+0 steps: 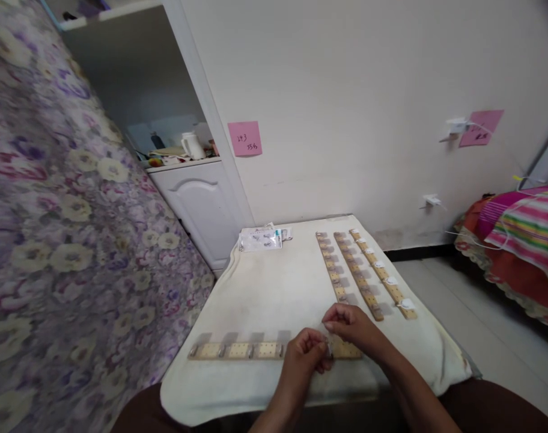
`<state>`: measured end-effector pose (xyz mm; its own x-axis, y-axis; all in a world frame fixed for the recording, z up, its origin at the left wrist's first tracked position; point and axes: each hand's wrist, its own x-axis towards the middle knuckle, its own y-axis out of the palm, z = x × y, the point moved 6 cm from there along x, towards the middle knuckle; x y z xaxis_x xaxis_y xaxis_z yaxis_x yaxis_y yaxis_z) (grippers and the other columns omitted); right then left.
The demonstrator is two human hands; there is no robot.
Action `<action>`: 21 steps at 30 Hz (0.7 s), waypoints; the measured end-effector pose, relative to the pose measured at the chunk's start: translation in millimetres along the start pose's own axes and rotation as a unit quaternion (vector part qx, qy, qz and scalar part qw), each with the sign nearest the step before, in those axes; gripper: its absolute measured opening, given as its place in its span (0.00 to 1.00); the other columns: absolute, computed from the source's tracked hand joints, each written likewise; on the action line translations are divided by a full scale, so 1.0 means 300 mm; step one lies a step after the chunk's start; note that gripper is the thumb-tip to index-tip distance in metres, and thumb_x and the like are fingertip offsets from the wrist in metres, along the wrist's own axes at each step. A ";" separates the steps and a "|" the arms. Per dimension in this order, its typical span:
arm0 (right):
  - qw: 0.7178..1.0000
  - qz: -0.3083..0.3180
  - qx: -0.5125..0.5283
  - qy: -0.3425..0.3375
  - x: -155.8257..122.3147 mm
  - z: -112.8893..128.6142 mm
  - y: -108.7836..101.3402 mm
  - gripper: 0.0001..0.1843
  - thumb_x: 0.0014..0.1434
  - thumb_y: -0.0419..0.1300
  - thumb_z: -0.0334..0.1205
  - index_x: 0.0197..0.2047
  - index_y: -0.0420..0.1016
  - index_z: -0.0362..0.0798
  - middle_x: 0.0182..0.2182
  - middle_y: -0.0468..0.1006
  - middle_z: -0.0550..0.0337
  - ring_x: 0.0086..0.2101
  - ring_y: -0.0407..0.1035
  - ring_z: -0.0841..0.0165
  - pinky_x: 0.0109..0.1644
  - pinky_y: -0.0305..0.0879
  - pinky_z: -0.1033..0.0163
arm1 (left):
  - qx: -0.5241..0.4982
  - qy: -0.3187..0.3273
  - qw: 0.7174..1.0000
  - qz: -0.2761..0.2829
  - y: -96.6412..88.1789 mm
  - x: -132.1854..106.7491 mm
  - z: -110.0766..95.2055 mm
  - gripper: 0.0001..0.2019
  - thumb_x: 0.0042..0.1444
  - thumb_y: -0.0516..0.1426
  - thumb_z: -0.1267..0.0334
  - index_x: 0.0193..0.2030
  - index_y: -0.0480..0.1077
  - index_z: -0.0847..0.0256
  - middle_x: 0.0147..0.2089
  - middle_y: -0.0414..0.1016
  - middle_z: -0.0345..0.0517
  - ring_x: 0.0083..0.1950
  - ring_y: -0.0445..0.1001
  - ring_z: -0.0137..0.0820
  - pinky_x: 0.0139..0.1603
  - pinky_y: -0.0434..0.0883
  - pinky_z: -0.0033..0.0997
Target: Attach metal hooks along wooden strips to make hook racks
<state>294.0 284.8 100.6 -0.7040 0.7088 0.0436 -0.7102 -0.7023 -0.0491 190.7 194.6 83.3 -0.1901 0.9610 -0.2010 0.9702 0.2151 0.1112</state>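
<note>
A long wooden strip (235, 350) lies across the near part of the cloth-covered table, with small metal fittings standing along it. My left hand (304, 356) is closed in a pinch over the strip's right half, beside one of these fittings. Just right of it and slightly higher, my right hand (353, 328) pinches with thumb and forefinger. Something small and pale seems to be between the two hands, but the fingers hide most of it. The hands also cover part of the strip, whose right end (348, 350) shows below my right hand.
Three more wooden strips lie at the table's right: a left one (330, 264), a middle one (357, 273) and a right one (384, 276) with white pieces. A printed packet (259, 240) lies at the back left. A floral curtain (89, 240) hangs left; a wall (337, 120) stands behind.
</note>
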 end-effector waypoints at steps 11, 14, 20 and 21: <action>0.971 -0.034 -0.235 0.024 -0.040 -0.070 -0.109 0.06 0.53 0.54 0.35 0.28 0.71 0.46 0.25 0.73 0.62 0.28 0.65 0.70 0.31 0.56 0.67 | 0.281 0.055 0.957 0.047 0.095 -0.114 0.157 0.10 0.54 0.51 0.66 0.42 0.68 0.61 0.26 0.68 0.37 0.29 0.67 0.27 0.31 0.62 0.26; 0.955 -0.046 -0.291 0.029 -0.035 -0.096 -0.106 0.07 0.54 0.53 0.35 0.28 0.70 0.47 0.27 0.75 0.61 0.30 0.67 0.69 0.33 0.56 0.67 | 0.383 0.085 0.918 0.061 0.110 -0.130 0.156 0.16 0.54 0.50 0.68 0.50 0.67 0.61 0.33 0.74 0.43 0.35 0.71 0.31 0.37 0.66 0.30; 0.918 -0.078 -0.385 0.054 -0.035 -0.109 -0.096 0.07 0.55 0.51 0.34 0.30 0.70 0.48 0.31 0.77 0.59 0.33 0.68 0.69 0.36 0.55 0.67 | 0.451 0.131 0.881 0.053 0.094 -0.131 0.172 0.20 0.57 0.48 0.65 0.57 0.63 0.59 0.51 0.75 0.53 0.50 0.73 0.37 0.51 0.69 0.38; 0.910 -0.084 -0.401 0.058 -0.037 -0.106 -0.094 0.07 0.56 0.51 0.34 0.31 0.70 0.48 0.31 0.77 0.59 0.33 0.68 0.69 0.36 0.55 0.67 | 0.452 0.135 0.880 0.052 0.090 -0.131 0.177 0.20 0.58 0.48 0.65 0.57 0.63 0.59 0.53 0.74 0.53 0.51 0.73 0.37 0.53 0.69 0.39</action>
<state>321.9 298.8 69.7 -0.5478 0.8365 0.0149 -0.5436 -0.3423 -0.7664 232.4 153.4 42.6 -0.0024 0.9998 0.0173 0.6838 0.0143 -0.7295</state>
